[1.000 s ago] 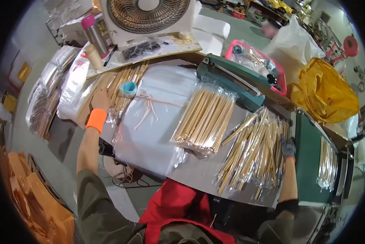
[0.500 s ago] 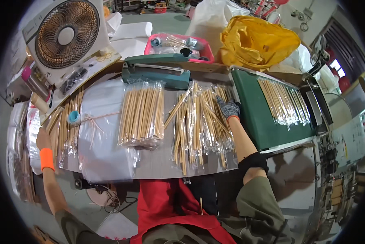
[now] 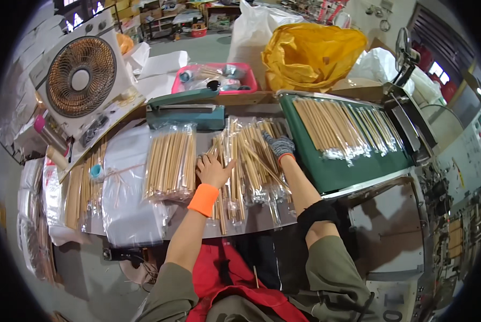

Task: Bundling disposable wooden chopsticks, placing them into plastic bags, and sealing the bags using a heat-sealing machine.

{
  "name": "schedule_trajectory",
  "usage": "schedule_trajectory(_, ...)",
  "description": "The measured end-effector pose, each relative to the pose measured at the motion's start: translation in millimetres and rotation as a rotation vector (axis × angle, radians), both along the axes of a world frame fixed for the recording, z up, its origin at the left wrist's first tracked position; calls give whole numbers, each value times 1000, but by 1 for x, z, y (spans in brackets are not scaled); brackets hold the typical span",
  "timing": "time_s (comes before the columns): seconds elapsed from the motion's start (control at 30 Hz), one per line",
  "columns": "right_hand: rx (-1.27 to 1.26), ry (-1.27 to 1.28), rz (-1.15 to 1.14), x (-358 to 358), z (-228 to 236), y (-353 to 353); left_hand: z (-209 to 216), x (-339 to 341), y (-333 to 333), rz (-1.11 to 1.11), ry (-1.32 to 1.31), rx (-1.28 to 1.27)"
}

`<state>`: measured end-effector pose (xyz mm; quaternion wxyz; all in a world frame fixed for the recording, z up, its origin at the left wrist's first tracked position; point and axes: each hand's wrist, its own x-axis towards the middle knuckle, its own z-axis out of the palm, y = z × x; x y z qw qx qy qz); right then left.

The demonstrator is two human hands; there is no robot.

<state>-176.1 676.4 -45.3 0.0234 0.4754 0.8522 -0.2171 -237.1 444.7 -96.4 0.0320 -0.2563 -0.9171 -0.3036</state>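
Note:
My bare left hand (image 3: pixel 213 170), an orange band on its wrist, lies with fingers spread at the left edge of a loose pile of wooden sticks in clear wrappers (image 3: pixel 248 174). On the far right part of that pile rests my right hand (image 3: pixel 279 145) in a grey knit glove, fingers stretched out. A neat clear bag of sticks (image 3: pixel 170 161) stands just left of my left hand. To the right, a green belt (image 3: pixel 315 172) carries a row of wrapped sticks (image 3: pixel 339 126).
Flat clear bags (image 3: pixel 130 198) and more sticks (image 3: pixel 79 185) lie at the left, near a fan (image 3: pixel 81 78). A teal sealer (image 3: pixel 185 115) stands at the table's back, before a pink basket (image 3: pixel 254 80) and a yellow sack (image 3: pixel 310 56).
My left hand has come from the sticks at the far left to the pile in the middle. More wrapped sticks show on the belt. My right hand stays on the pile.

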Motion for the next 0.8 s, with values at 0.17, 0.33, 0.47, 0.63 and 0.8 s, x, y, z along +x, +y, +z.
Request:
schedule_trajectory(0.17, -161, 352, 159, 11, -28, -59, 21, 3, 17, -245, -660, 449)
schedule_trajectory(0.33, -930, 1039, 50, 28, -35, -142, 23, 20, -31, -288, -963, 998)
schedule_trajectory(0.47, -1069, 1200, -21, 89, -52, -209, 28, 67, -91, -268, -1046, 899)
schedule_trajectory(0.63, -912, 867, 242, 241, -70, -286, 13, 183, -197, -331, -752, 877)
schedule_trajectory(0.8, -1322, 791, -83, 225, -72, -279, -11, 172, -211, -273, -1067, 881)
